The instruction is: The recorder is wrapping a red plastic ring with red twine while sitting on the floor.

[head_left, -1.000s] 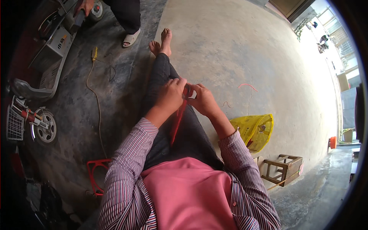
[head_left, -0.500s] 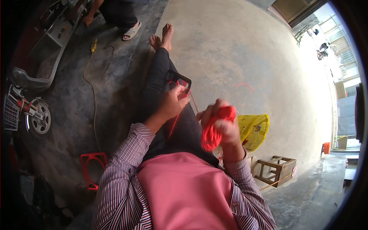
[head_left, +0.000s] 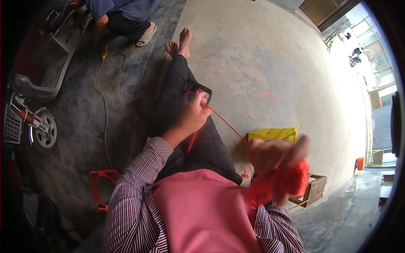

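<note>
I sit on a concrete floor with my legs stretched out. My left hand rests on my thigh and pinches a small black frame with red cord on it. A taut red cord runs from that frame to my right hand, which is blurred and raised at my right side. That hand is closed on a bundle of red cord.
A yellow bag and a small wooden crate lie at my right. A red plastic stool stands at my left. Another person crouches near a scooter beyond a yellow cable. Loose red threads lie on the floor.
My right hand has swung out to the right and down with the red bundle, pulling the cord taut. The left hand stayed on the frame at my thigh.
</note>
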Motion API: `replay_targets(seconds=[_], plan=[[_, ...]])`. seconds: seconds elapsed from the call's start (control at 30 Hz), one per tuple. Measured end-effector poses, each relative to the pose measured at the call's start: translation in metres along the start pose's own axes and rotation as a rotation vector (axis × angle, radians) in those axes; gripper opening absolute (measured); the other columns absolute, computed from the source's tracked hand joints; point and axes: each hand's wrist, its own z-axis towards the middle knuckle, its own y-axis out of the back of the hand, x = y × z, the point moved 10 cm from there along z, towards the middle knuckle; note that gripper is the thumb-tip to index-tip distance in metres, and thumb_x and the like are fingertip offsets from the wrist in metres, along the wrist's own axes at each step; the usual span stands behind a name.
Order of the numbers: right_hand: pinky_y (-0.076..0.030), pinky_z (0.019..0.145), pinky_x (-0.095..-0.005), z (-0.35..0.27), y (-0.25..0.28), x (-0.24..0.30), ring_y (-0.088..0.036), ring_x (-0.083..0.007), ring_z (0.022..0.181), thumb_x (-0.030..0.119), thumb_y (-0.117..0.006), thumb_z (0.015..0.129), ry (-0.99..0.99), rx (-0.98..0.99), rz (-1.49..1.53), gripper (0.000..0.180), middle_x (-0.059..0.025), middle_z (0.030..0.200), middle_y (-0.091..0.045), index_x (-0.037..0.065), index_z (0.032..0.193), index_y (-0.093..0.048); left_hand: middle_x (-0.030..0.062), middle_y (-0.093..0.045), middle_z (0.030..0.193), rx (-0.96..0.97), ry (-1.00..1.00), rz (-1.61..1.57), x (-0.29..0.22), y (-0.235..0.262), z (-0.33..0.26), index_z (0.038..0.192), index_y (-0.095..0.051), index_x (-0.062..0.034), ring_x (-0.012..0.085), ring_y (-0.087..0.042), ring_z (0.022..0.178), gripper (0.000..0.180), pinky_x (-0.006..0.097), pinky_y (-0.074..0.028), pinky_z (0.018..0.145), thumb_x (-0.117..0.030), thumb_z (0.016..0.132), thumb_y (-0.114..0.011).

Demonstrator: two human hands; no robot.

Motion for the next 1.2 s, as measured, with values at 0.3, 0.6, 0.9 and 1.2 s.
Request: replay_targets(seconds=[0.3,0.6,0.9,1.2], plan=[[-0.047,0.072,-0.0401,-0.079,0.135,-0.157,-0.063,-0.0254,0.083,0.017,-0.068,0.077,-0.810,0.291,-1.785,0.018,-0.0058,0.081,-0.061,0.016,0.095,-0.067,-0.0002,-0.053,0.059,0.095,0.568,-0.522,0.054,0.012,0.015,0.091,-0.059,-0.0069,0.0034,-0.036,0.039,0.022,0.019,-0.025,0.036,-0.027,0.097,-0.052],[-0.048,0.090,-0.0397,-0.068,0.125,-0.149,-0.060,-0.0311,0.105,0.008,-0.076,0.072,-0.568,-0.271,-1.131,0.038,-0.0159,0.116,-0.059,0.003,0.107,-0.061,-0.0027,-0.050,0.061,-0.193,0.110,-0.170,0.026,0.063,0.023,0.072,-0.056,-0.0049,0.0027,-0.043,0.053,0.030,0.023,-0.034,0.045,-0.023,0.096,-0.055],[-0.050,0.086,-0.0487,-0.093,0.139,-0.081,-0.055,-0.0177,0.063,0.030,-0.048,0.097,-0.365,-0.724,0.093,0.041,-0.0024,0.078,-0.049,0.003,0.128,-0.043,-0.0021,-0.046,0.060,0.113,0.606,-0.704,0.028,0.015,0.004,0.076,-0.054,-0.0107,0.0049,-0.035,0.042,0.027,0.020,-0.021,0.038,-0.030,0.095,-0.054],[-0.035,0.049,-0.0243,-0.165,0.116,0.002,-0.048,-0.0097,0.057,0.022,-0.058,0.093,-0.607,-0.664,-0.169,0.025,-0.0021,0.075,-0.053,-0.001,0.101,-0.051,0.0108,-0.061,0.069,0.138,0.786,-0.756,0.060,-0.008,-0.002,0.083,-0.050,-0.0142,0.0086,-0.044,0.041,0.007,0.021,-0.024,0.036,-0.014,0.077,-0.053]])
